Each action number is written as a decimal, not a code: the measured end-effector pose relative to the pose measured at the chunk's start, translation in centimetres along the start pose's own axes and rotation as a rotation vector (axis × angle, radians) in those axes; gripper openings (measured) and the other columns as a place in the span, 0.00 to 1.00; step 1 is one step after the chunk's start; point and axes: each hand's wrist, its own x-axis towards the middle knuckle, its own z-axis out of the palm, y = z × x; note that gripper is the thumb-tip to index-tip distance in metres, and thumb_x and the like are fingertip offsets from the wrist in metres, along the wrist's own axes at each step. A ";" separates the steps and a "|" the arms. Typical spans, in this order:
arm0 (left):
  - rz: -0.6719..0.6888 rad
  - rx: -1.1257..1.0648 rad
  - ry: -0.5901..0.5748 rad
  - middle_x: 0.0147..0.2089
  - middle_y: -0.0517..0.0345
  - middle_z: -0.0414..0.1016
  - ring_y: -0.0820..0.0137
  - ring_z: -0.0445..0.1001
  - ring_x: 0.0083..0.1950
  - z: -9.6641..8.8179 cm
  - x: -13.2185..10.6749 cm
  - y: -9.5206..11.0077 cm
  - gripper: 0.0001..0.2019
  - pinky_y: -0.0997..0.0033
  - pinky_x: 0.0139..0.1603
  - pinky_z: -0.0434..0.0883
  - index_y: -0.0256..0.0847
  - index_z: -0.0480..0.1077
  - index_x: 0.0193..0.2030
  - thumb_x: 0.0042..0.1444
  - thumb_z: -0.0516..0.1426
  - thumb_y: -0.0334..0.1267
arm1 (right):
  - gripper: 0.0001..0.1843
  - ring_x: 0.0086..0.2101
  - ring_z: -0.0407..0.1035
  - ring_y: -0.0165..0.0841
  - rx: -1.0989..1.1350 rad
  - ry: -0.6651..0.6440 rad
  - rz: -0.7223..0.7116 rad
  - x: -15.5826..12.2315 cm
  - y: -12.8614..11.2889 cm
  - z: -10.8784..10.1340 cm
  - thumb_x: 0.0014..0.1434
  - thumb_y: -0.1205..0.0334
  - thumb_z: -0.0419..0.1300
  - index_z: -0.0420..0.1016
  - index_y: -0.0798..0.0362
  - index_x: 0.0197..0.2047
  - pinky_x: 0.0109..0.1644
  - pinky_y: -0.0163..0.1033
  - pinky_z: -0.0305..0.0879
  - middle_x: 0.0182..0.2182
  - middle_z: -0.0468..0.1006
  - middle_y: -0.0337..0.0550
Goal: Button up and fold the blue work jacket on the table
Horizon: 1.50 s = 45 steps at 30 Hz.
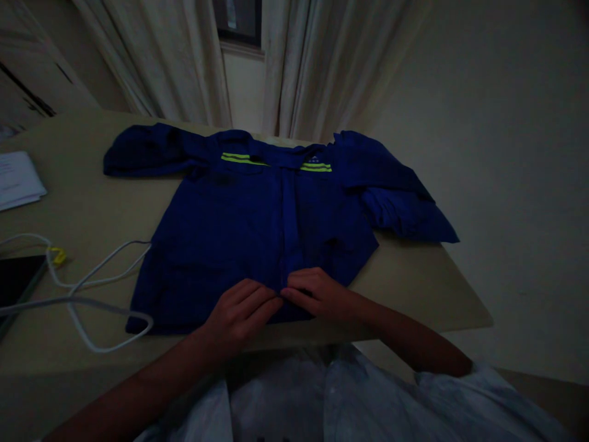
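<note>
A dark blue work jacket (221, 233) with yellow-green stripes on its chest lies spread on the table, front side up, collar away from me. Both hands meet at the lower end of its front placket, near the hem. My left hand (242, 310) has its fingers pinched on the left front edge. Close against it, my right hand (319, 293) pinches the other edge of the same opening. Whatever small fastener may be between the fingertips is hidden. One sleeve stretches out to the left; the other hangs folded over the table's right edge.
The beige table (414, 288) ends in a corner at the right. A white cable (99, 282) loops beside the jacket, its end near the hem. At the left lie a dark-screened device (21, 279), a yellow clip (57, 256) and papers (18, 178). Curtains (317, 67) hang behind.
</note>
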 end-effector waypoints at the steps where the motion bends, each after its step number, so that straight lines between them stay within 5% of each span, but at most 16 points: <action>1: -0.021 0.013 -0.014 0.38 0.51 0.79 0.66 0.76 0.38 0.0 -0.2 -0.2 0.09 0.64 0.39 0.74 0.35 0.75 0.48 0.70 0.53 0.27 | 0.23 0.29 0.62 0.29 0.012 0.004 -0.029 -0.1 -0.4 0.0 0.78 0.55 0.49 0.64 0.51 0.29 0.35 0.37 0.56 0.26 0.65 0.35; 5: -0.087 0.018 -0.016 0.37 0.54 0.78 0.68 0.75 0.36 0.3 -1.0 -1.1 0.06 0.66 0.37 0.72 0.37 0.74 0.47 0.69 0.57 0.27 | 0.23 0.30 0.61 0.30 -0.004 0.079 -0.096 -0.5 -2.0 0.0 0.78 0.54 0.50 0.63 0.50 0.29 0.38 0.38 0.57 0.26 0.64 0.36; 11: -0.184 -0.064 0.039 0.40 0.57 0.80 0.70 0.76 0.39 0.3 -0.3 -0.7 0.06 0.68 0.42 0.73 0.39 0.73 0.50 0.69 0.61 0.32 | 0.22 0.28 0.60 0.27 0.114 0.192 0.055 -1.1 -1.7 -0.2 0.78 0.53 0.51 0.65 0.52 0.30 0.35 0.35 0.55 0.26 0.63 0.33; 15: -0.150 -0.020 -0.032 0.36 0.56 0.77 0.69 0.73 0.35 0.5 0.9 -0.5 0.07 0.67 0.37 0.71 0.38 0.74 0.46 0.73 0.55 0.37 | 0.23 0.29 0.61 0.28 0.090 0.188 0.070 -1.1 -1.5 0.0 0.79 0.52 0.50 0.65 0.52 0.31 0.35 0.35 0.56 0.27 0.64 0.34; 18: -0.100 0.010 -0.085 0.33 0.58 0.73 0.69 0.70 0.33 0.7 1.4 -0.7 0.11 0.66 0.35 0.67 0.40 0.72 0.36 0.72 0.54 0.32 | 0.24 0.31 0.62 0.30 -0.008 0.155 -0.007 -1.1 -1.5 0.1 0.79 0.51 0.48 0.66 0.52 0.31 0.37 0.37 0.58 0.28 0.66 0.37; 21: -0.053 0.028 -0.121 0.32 0.58 0.72 0.69 0.67 0.32 0.8 1.6 -0.9 0.11 0.65 0.34 0.65 0.39 0.73 0.37 0.71 0.53 0.29 | 0.24 0.32 0.63 0.33 -0.096 0.145 -0.075 -1.4 -1.1 0.4 0.79 0.52 0.47 0.67 0.51 0.31 0.39 0.39 0.60 0.28 0.69 0.39; 28: -0.148 0.002 -0.107 0.34 0.57 0.74 0.69 0.72 0.35 0.8 1.3 -1.0 0.08 0.67 0.37 0.70 0.39 0.75 0.41 0.71 0.55 0.32 | 0.21 0.41 0.74 0.39 -0.196 0.465 -0.090 -2.3 -0.7 1.8 0.65 0.45 0.68 0.77 0.54 0.50 0.46 0.45 0.71 0.40 0.81 0.49; 35: -0.121 0.039 -0.083 0.35 0.57 0.76 0.69 0.73 0.34 0.8 1.3 -0.9 0.05 0.67 0.38 0.72 0.40 0.74 0.40 0.69 0.58 0.33 | 0.09 0.39 0.77 0.35 -0.033 0.631 -0.075 -2.5 -1.2 2.8 0.67 0.63 0.67 0.83 0.50 0.50 0.43 0.40 0.76 0.40 0.82 0.46; 40: -0.309 -0.170 -0.137 0.41 0.57 0.80 0.69 0.79 0.39 0.0 1.3 -1.2 0.09 0.69 0.40 0.77 0.41 0.73 0.52 0.67 0.61 0.32 | 0.10 0.37 0.79 0.35 -0.019 0.744 -0.051 -2.9 -1.0 3.0 0.65 0.63 0.70 0.86 0.48 0.50 0.41 0.41 0.75 0.37 0.85 0.45; 45: -0.462 -0.422 -0.236 0.46 0.56 0.81 0.69 0.82 0.45 -1.8 0.4 -1.8 0.08 0.71 0.44 0.79 0.42 0.75 0.49 0.64 0.63 0.33 | 0.08 0.35 0.80 0.36 -0.053 0.783 -0.045 -3.2 -0.7 3.4 0.64 0.61 0.72 0.86 0.47 0.47 0.41 0.43 0.72 0.36 0.87 0.44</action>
